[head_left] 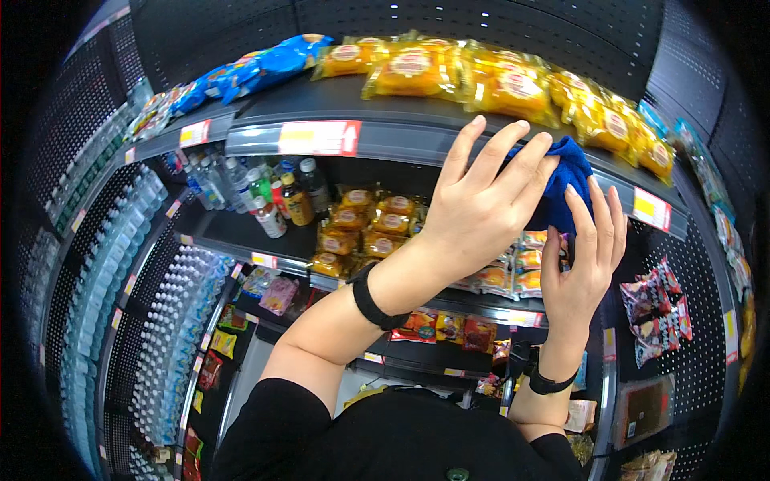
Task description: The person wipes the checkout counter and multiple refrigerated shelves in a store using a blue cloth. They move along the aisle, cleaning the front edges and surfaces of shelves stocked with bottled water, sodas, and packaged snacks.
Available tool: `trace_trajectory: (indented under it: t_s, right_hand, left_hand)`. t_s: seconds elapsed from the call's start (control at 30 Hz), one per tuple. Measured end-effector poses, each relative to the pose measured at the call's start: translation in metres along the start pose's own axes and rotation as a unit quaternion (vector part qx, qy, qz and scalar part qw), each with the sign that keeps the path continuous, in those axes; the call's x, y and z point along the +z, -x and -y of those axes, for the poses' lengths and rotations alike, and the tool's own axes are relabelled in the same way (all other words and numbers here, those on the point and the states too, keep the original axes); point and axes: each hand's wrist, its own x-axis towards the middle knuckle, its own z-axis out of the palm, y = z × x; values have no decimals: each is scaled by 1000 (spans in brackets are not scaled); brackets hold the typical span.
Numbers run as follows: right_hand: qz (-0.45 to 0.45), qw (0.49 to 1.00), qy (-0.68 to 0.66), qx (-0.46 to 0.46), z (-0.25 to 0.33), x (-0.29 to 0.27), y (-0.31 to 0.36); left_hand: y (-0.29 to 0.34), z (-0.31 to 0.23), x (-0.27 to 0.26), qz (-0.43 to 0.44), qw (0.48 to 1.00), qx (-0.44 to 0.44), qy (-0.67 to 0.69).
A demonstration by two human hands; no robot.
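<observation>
A dark blue cloth is bunched against the front edge of the upper shelf, right of the middle. My left hand lies across that edge, fingers stretched forward. Its index-finger side covers part of the cloth, and its thumb is hidden behind it. Just right and lower is my right hand, its fingers apart and thumb out to the side. The right fingertips overlap the cloth's lower right part; whether they press on it is hard to see. Yellow-wrapped packaged cakes sit on the shelf just beyond my fingers.
Blue snack bags lie farther left on the upper shelf. Price tags line its edge. Below stand drink bottles and more wrapped cakes. Rows of water bottles fill the left side. Snack packets hang at the right.
</observation>
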Motion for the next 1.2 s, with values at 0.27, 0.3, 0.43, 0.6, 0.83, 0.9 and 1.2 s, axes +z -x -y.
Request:
trace_trajectory:
  t_s: [0.27, 0.3, 0.43, 0.6, 0.83, 0.9, 1.2]
  right_hand:
    - [27, 997, -63, -32, 93, 42, -22]
    - [31, 997, -68, -33, 102, 46, -24]
    - [14, 997, -74, -21, 134, 63, -27]
    - [-20, 996, -91, -10, 168, 78, -27]
    - [-1, 993, -116, -15, 199, 85, -17]
    - [3, 992, -128, -21, 203, 86, -17]
    - [-49, 974, -208, -68, 198, 85, -19]
  left_hand:
    - [43, 90, -65, 7, 997, -31, -74]
    - [47, 100, -72, 8, 996, -35, -80]
    - [66, 145, -101, 3, 992, -29, -124]
    - [88, 193, -138, 24, 984, -36, -173]
    - [114, 238, -174, 25, 973, -70, -217]
    - [116, 246, -181, 18, 970, -83, -228]
    - [168, 229, -195, -59, 948, -304, -71]
